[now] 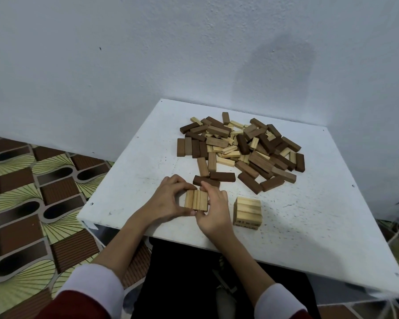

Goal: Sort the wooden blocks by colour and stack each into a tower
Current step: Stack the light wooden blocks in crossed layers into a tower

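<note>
Three light wooden blocks lie side by side as one row on the white table. My left hand grips the row from its left, fingers at the far end and thumb at the near end. My right hand pinches the same row from its right. A short light-coloured tower, several layers high, stands just right of my right hand. A mixed pile of dark, mid-brown and light blocks lies further back on the table.
Two dark blocks lie just beyond my fingers. The table's left edge drops to a patterned floor. A pale wall rises right behind the table.
</note>
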